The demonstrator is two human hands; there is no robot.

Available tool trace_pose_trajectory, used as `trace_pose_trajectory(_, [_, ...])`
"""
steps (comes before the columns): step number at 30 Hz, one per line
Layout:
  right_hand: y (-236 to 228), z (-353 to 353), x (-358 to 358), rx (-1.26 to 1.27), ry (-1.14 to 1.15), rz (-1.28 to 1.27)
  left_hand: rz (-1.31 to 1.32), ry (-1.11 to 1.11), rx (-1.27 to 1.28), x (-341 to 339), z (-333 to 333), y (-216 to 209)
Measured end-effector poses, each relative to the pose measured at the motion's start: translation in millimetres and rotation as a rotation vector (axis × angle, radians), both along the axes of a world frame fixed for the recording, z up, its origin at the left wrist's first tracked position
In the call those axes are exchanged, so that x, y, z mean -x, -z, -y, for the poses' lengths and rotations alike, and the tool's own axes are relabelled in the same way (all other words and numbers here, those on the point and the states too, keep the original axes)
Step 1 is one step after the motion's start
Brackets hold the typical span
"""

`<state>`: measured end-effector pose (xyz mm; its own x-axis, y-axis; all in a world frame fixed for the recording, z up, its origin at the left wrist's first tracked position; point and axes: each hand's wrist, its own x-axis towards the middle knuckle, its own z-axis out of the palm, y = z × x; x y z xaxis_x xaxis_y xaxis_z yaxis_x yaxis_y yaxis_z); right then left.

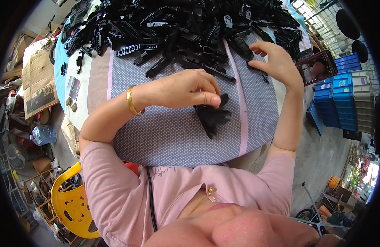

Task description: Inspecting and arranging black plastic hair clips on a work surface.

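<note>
A: Right, over the round-edged table, its grey cloth dotted with white, the left hand is out in front, fingers curled down, a shiny gold bracelet at its wrist!

B: And under those fingers, a jagged-edged black piece, lying between the near edge and the big heap. Is it gripped?

A: Can't tell from here! The thumb comes right to the upper end of the piece, but it's blurred, and the contact is hidden.

B: Across to the right hand, then, up toward the table's right edge. Thumb and fingers stand apart there, loosely bent, a released hand, just beside a long black plastic part at the border of the heap.

A: And what a heap! Slim black plastic parts, some ribbed like ladders, crowd the whole far edge, a few strays straggling toward the left edge.

B: Pale pink stripe running down the cloth, passing to the right of that jagged piece. And out by the right edge, a dark-framed phone, tilted, its screen lit!

A: Beyond that side, stacked blue plastic crates; at the near left, below the table, a yellow plastic chair.
</note>
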<state>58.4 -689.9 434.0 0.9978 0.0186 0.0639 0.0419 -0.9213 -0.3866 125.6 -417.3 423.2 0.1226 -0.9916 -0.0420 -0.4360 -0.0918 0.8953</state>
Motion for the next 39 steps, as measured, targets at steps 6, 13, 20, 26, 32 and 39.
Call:
trace_pose_trajectory(6, [-9,-21,8,0.32,0.059,-0.118,0.91,-0.337,0.372,2,24,28])
trace_pose_trajectory(13, [-3,-22,3,-0.26,-0.25,0.24,0.793,-0.381,0.388,1,22,28])
trace_pose_trajectory(20, [-6,-60,2,-0.945,-0.149,0.061,-0.723,-0.601,0.393,-19,11,15])
trace_pose_trajectory(26, [10,-81,-1,-1.054,-0.021,-0.032,-0.583,-0.56,0.351,-11,13,16])
trace_pose_trajectory(32, [16,-85,1,-1.092,-0.081,0.004,-0.274,-0.672,0.349,-10,14,15])
trace_pose_trajectory(39, [19,-93,4,-0.902,-0.074,0.249,-0.289,-0.73,0.39,-6,13,12])
